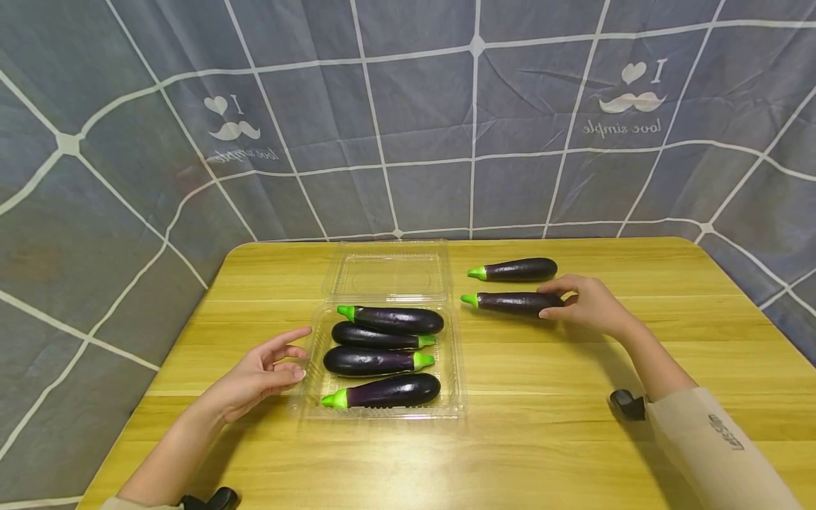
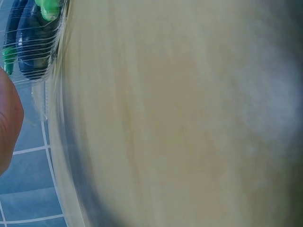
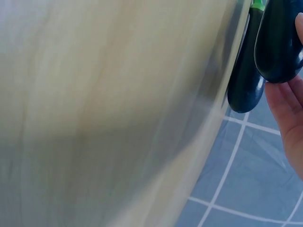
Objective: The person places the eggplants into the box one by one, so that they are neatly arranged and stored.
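My right hand (image 1: pixel 589 306) pinches the thick end of an eggplant (image 1: pixel 513 303) lying on the table; its green stem points left. Just behind it lies another eggplant (image 1: pixel 523 270). In the right wrist view, fingers sit at the rounded end of the held eggplant (image 3: pixel 279 45). My left hand (image 1: pixel 255 379), fingers loosely bent and holding nothing, is beside the left wall of a clear plastic clamshell container (image 1: pixel 451 368). Several eggplants lie crosswise inside that container, their stems pointing different ways, the nearest being a dark glossy eggplant (image 1: pixel 398 391).
The container's clear lid (image 1: pixel 392 273) is folded back flat behind it. A wooden table (image 1: pixel 523 439) carries everything. Behind it hangs a grey curtain (image 1: pixel 427 191) with white lines. Black straps (image 1: pixel 627 405) show at both wrists.
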A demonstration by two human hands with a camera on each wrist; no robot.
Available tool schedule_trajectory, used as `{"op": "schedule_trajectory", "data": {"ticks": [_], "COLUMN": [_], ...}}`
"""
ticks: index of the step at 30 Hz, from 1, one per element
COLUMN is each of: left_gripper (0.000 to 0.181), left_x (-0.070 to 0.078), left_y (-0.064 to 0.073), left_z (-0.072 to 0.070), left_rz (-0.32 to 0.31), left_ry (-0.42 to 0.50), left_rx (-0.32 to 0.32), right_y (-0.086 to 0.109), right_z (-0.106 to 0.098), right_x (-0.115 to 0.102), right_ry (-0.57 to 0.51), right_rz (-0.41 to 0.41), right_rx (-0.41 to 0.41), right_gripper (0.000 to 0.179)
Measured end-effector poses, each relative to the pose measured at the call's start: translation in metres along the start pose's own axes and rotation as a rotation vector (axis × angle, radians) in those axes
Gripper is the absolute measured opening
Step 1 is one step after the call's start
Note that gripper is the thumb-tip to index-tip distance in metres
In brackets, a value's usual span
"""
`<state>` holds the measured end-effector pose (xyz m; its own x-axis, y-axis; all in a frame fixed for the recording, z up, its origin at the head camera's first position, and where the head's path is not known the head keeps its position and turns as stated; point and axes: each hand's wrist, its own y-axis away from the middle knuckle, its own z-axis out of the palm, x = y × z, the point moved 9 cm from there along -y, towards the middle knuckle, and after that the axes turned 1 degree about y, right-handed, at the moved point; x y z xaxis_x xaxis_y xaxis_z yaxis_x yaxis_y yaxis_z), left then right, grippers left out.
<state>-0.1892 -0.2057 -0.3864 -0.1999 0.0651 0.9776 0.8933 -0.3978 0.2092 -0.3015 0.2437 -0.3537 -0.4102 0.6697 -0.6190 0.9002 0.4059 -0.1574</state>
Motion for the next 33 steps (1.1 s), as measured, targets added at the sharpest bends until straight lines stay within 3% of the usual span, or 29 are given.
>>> {"op": "schedule_trajectory", "data": {"ticks": [8, 33], "left_gripper": [0.062, 0.065], "left_x": [-0.001, 0.000], "left_y": [0.000, -0.001], "left_z": [0.000, -0.001], "left_rz": [-0.001, -0.004], "left_ry": [-0.004, -0.007], "left_rx": [0.000, 0.004], "right_y": [0.005, 0.012], "right_z": [-0.001, -0.005], "right_x": [-0.013, -0.033], "right_ry": [-0.025, -0.057], "right_rz": [-0.073, -0.071], "right_rx": [0.023, -0.002], "right_gripper": [0.037, 0.036]}}
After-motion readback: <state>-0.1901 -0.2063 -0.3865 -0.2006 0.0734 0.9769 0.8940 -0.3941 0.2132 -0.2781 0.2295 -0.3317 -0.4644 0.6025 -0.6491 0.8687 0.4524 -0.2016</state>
